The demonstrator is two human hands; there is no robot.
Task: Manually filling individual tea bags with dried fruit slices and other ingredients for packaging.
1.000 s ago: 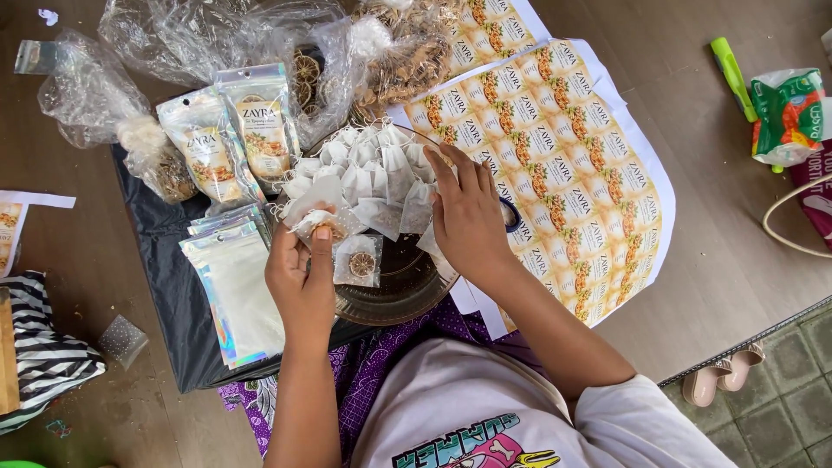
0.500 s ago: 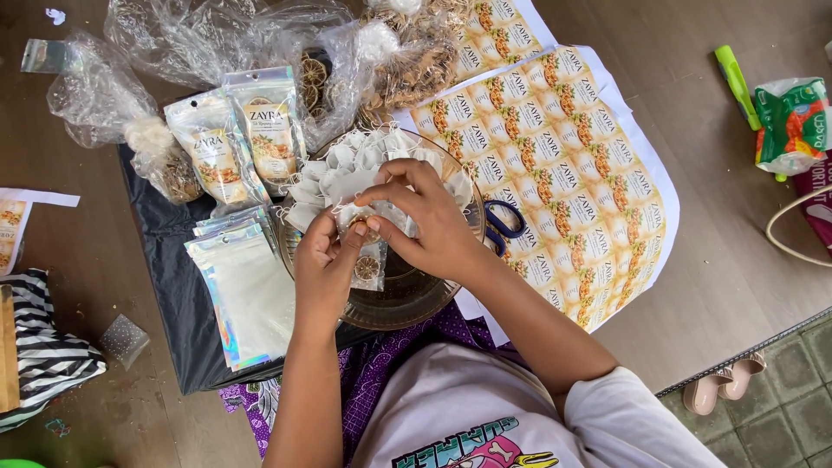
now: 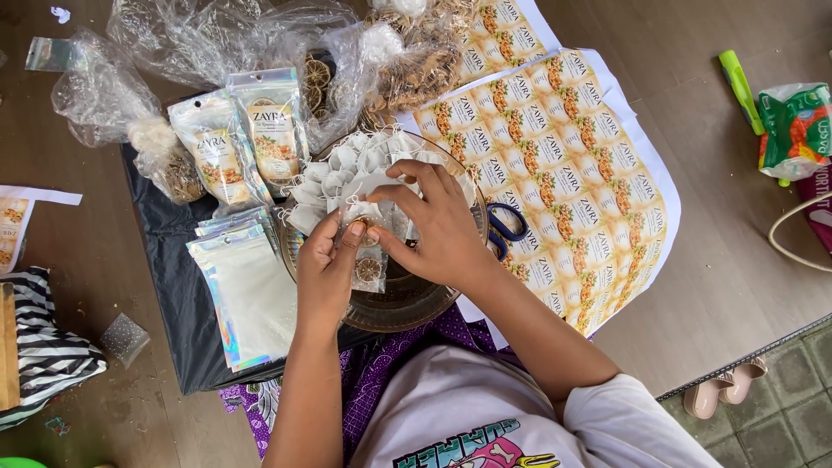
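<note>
My left hand [image 3: 325, 264] and my right hand [image 3: 433, 221] meet over a round glass bowl [image 3: 407, 303] and pinch a small white tea bag [image 3: 360, 212] between their fingertips. A small clear pouch holding a dried citrus slice [image 3: 368, 270] sits in the bowl just under the hands. A heap of white tea bags [image 3: 347, 165] fills the far side of the bowl. Empty shiny foil pouches [image 3: 247, 290] lie stacked to the left of the bowl. Two filled printed pouches [image 3: 247, 143] stand behind them.
A sheet of printed labels [image 3: 563, 173] lies to the right, with blue-handled scissors [image 3: 507, 230] on it. Clear plastic bags [image 3: 217, 35] of dried slices lie at the back. A black sheet [image 3: 169, 260] covers the wooden floor. A green snack packet [image 3: 793, 130] sits far right, striped cloth [image 3: 39, 355] at left.
My right hand came back from the tea bag heap to meet my left hand over the bowl. Both hands now hold the small tea bag together.
</note>
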